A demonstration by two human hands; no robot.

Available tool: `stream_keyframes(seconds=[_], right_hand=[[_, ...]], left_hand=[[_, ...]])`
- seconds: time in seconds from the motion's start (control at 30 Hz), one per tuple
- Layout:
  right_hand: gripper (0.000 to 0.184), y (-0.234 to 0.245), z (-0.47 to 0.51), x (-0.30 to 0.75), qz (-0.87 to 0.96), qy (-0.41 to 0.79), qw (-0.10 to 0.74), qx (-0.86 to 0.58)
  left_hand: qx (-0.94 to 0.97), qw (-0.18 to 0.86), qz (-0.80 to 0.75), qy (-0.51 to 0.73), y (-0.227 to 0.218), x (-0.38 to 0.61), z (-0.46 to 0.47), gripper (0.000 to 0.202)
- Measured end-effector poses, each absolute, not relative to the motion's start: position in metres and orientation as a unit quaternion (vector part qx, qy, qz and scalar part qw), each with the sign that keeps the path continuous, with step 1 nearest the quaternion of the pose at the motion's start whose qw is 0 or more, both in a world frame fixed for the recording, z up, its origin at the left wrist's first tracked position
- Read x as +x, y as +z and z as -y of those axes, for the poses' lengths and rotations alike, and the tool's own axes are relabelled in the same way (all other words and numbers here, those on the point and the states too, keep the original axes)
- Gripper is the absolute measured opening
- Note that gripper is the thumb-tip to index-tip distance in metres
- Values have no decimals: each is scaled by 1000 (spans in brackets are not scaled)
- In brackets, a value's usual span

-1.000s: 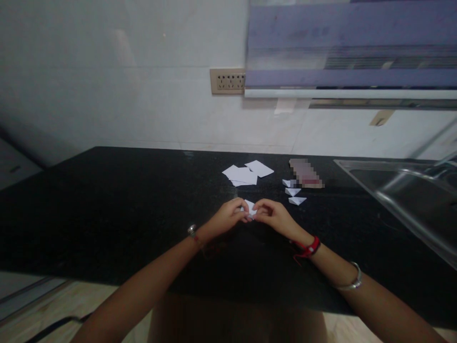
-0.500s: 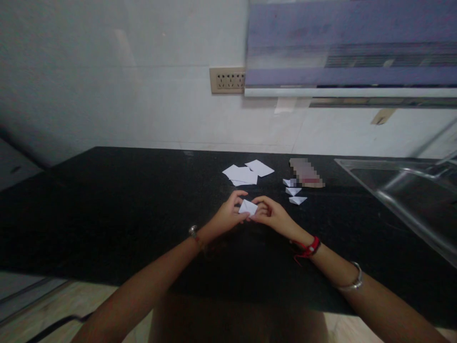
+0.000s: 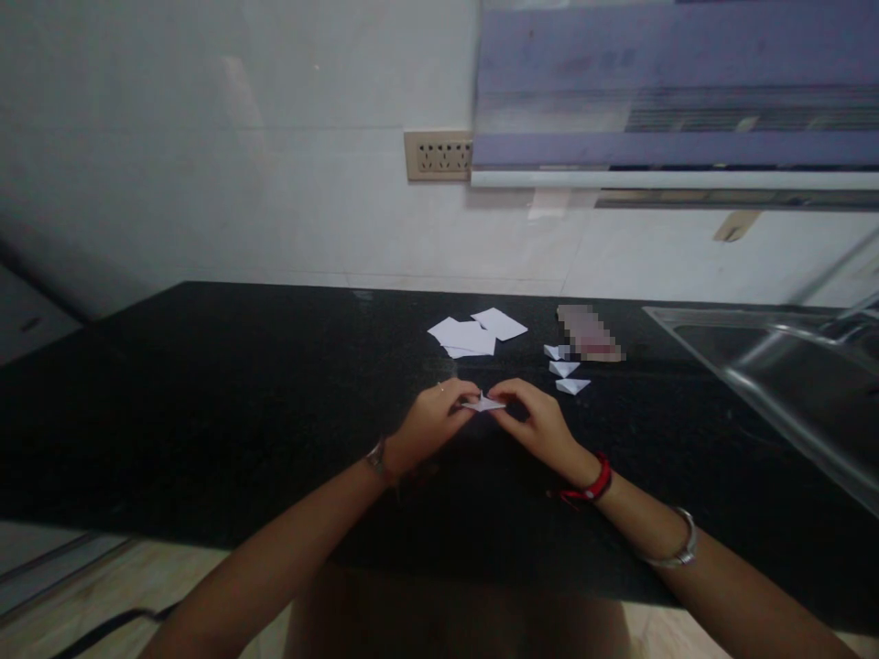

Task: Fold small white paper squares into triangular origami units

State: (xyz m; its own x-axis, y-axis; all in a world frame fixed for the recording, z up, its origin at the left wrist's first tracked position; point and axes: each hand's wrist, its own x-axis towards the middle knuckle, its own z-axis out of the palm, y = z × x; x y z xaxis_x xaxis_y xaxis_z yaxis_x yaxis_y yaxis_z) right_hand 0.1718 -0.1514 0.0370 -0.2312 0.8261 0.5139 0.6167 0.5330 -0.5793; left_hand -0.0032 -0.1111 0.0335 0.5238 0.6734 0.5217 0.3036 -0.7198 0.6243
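A small folded piece of white paper (image 3: 483, 404) is pinched between both hands, just above the dark countertop. Its side points spread left and right, and a small peak stands up in the middle. My left hand (image 3: 439, 416) grips the left point between thumb and fingers. The right point is in the closed fingers of my right hand (image 3: 537, 419). Beyond the hands lie several flat white paper sheets (image 3: 471, 338), partly overlapping. Three folded paper pieces (image 3: 572, 386) form a short column to the right.
The black countertop (image 3: 275, 394) runs along a tiled wall. A blurred-out flat pinkish object (image 3: 591, 333) lies behind the folded pieces. A metal sink (image 3: 810, 366) is set in at the right. A socket panel (image 3: 439, 156) is on the wall.
The folded paper was a flat, tilted packet facing me; now its side points are spread and a peak stands up. Both hands have turned and shifted slightly around it.
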Motion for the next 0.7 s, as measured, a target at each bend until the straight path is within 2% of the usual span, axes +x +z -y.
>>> stream_keyframes(seconds=[0.1,0.27,0.47,0.7], right_hand=[[15,39,152,173,796,107,412,-431],[17,39,154,172,804,87,413,-419],[18,37,154,177,824,4,388,-414],[19,35,152,182,860,-92,342,-368]], left_hand=[[863,187,-278,377,35,-6,111,10],[855,224,-285,371,35,-7,111,9],[744,475,-244,401,39,-3,109,19],[673,601,-314,294,46,0,108,15]])
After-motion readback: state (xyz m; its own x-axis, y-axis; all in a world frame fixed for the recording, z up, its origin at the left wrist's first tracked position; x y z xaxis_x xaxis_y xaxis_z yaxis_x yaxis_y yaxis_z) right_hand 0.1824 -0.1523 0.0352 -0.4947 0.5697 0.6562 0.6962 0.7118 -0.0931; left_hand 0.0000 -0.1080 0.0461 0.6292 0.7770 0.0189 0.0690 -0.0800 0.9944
